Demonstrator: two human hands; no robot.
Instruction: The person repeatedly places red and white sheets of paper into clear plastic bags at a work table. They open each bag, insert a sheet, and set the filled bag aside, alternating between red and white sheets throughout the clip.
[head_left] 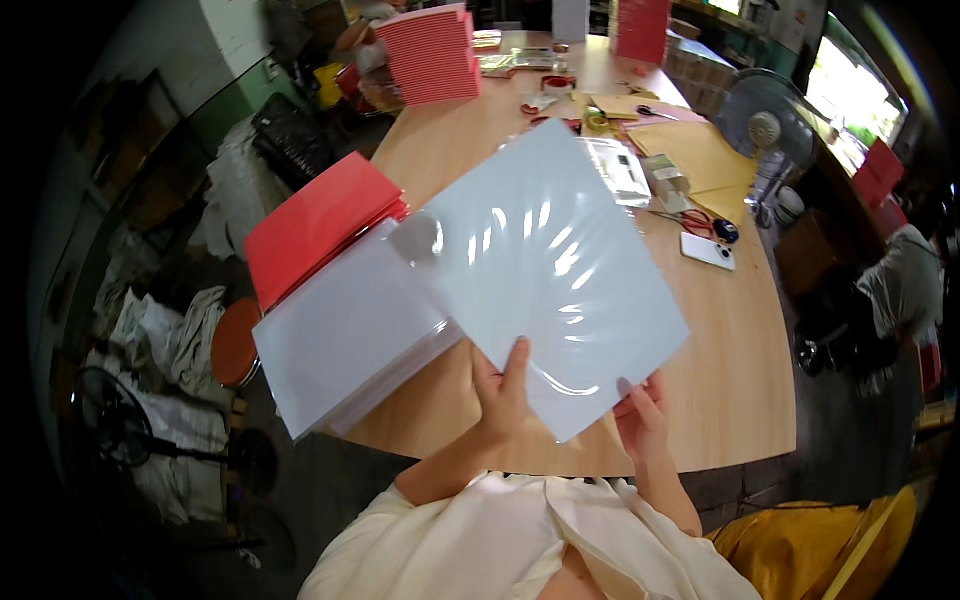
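A large pale blue-grey sheet (560, 250) with a glossy clear plastic surface is tilted over the table, held at its near edges by both hands. My left hand (503, 392) grips its lower left edge, thumb on top and fingers beneath. At the lower right edge, my right hand (645, 415) pinches the sheet between thumb and fingers. Left of it lies a stack of similar grey plastic-covered sheets (350, 310), partly overlapped by the held sheet's corner. Beyond that stack sits a pile of red sheets (320, 225).
A tall stack of red folders (430, 60) stands at the table's far left. On the right lie a white phone (707, 251), red-handled scissors (697, 222), a small box (664, 178) and brown envelopes (700, 155). A fan (765, 125) stands beyond the right edge, an orange stool (236, 342) at left.
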